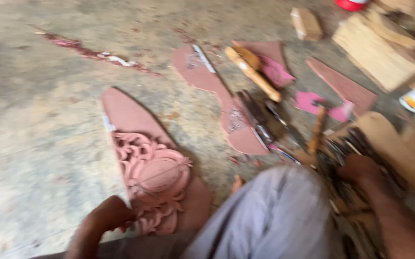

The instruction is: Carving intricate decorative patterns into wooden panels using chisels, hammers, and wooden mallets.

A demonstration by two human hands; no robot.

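The carved pink panel lies flat on the concrete floor, the left hand resting fingers-down on its lower edge; the right hand reaches into a heap of chisels, its grip too blurred to tell; a wooden mallet lies well apart

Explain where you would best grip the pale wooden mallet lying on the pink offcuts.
Probably around the slim handle end of the pale wooden mallet, coming from above on its lower-right side: it lies flat and diagonal, and that end looks uncovered, though the picture is blurred.
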